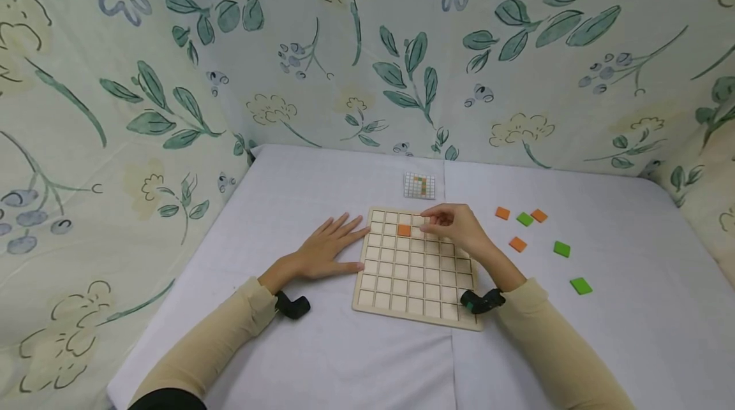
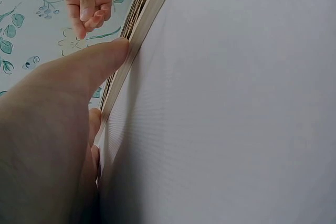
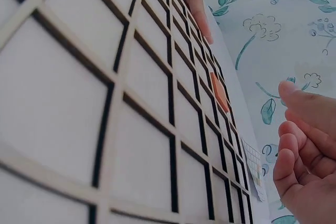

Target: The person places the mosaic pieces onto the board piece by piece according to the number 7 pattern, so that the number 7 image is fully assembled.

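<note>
A wooden grid board (image 1: 415, 314) lies on the white cloth. One orange square tile (image 1: 404, 230) sits in a cell of its second row from the far edge, and the right wrist view also shows this orange tile (image 3: 219, 93). My left hand (image 1: 324, 250) is spread flat at the board's left side; its thumb (image 2: 113, 56) and fingertips touch the edge. Over the far part of the board, just right of the orange tile, hovers my right hand (image 1: 456, 226). Its fingers (image 3: 302, 156) are loosely bent, with no tile showing between them and the thumb.
Beyond the board lies a small pattern card (image 1: 420, 185) with a coloured grid. To the right are scattered loose orange tiles (image 1: 518, 244) and green tiles (image 1: 581, 285). A floral cloth (image 1: 367, 78) hangs behind the table.
</note>
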Demonstrator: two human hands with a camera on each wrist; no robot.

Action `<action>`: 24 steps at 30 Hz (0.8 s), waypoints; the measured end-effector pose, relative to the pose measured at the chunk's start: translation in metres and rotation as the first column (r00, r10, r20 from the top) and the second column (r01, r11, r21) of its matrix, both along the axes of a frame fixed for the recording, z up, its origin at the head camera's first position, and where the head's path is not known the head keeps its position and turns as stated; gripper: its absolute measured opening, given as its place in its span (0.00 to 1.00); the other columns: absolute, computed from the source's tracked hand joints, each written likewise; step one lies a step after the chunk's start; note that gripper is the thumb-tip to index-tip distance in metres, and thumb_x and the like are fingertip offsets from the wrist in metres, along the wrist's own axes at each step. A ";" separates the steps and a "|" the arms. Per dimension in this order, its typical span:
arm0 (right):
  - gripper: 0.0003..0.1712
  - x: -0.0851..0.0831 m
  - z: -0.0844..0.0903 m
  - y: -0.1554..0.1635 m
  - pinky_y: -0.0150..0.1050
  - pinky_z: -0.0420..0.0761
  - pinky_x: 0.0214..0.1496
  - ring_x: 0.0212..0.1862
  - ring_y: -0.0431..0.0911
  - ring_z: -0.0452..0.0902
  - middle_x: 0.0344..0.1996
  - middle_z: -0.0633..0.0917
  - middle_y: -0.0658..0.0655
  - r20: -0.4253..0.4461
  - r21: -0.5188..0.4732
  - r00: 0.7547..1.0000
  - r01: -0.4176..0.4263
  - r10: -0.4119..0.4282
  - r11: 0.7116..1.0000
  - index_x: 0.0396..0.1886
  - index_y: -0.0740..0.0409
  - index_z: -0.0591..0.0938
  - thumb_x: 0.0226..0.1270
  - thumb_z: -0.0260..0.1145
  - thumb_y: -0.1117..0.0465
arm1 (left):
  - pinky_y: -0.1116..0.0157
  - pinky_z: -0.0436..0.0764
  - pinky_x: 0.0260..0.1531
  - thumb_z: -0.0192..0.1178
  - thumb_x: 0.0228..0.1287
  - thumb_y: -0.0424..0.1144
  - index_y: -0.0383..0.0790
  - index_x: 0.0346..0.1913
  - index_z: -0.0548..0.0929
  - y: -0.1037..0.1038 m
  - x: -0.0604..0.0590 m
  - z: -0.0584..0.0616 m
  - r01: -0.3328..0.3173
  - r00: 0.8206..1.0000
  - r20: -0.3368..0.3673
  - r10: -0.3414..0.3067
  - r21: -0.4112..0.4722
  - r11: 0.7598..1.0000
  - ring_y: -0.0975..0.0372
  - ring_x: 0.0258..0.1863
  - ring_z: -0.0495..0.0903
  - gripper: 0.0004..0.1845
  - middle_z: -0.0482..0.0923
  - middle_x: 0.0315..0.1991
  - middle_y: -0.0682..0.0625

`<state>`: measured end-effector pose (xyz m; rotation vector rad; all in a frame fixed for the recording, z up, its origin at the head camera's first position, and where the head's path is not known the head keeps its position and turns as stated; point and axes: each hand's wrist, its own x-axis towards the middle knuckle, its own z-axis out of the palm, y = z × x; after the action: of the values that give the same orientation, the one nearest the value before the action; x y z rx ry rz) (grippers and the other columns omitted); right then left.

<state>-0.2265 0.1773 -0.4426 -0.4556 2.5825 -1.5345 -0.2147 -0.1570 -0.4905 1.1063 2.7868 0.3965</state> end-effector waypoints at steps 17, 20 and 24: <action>0.22 0.018 0.017 0.055 0.30 0.77 0.33 0.32 0.45 0.76 0.33 0.81 0.61 -0.023 -0.001 0.997 0.076 -0.076 0.997 0.50 0.70 0.84 0.61 0.76 0.59 | 0.47 0.37 0.74 0.42 0.66 0.75 0.59 0.81 0.50 0.000 -0.001 0.002 -0.001 1.000 0.021 0.001 -0.002 1.000 0.51 0.79 0.35 0.45 0.40 0.81 0.52; 0.22 0.022 0.017 0.068 0.29 0.78 0.33 0.32 0.44 0.76 0.33 0.81 0.59 -0.045 0.013 0.994 0.101 -0.100 0.995 0.50 0.70 0.84 0.61 0.76 0.59 | 0.48 0.37 0.74 0.42 0.66 0.76 0.59 0.81 0.49 0.000 -0.001 0.001 -0.004 1.000 0.022 0.004 -0.010 1.000 0.52 0.79 0.34 0.46 0.39 0.81 0.53; 0.23 0.028 0.020 0.085 0.30 0.75 0.26 0.30 0.43 0.75 0.33 0.81 0.58 -0.051 0.038 0.988 0.150 -0.148 0.988 0.51 0.68 0.85 0.61 0.76 0.58 | 0.48 0.36 0.74 0.43 0.66 0.75 0.59 0.81 0.49 0.000 -0.001 0.002 -0.005 1.000 0.024 0.005 -0.008 1.000 0.52 0.79 0.34 0.45 0.39 0.81 0.54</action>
<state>-0.1985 0.2624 -0.4231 -0.3048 2.7358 -1.5282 -0.2152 -0.1568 -0.4883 1.0861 2.7680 0.3963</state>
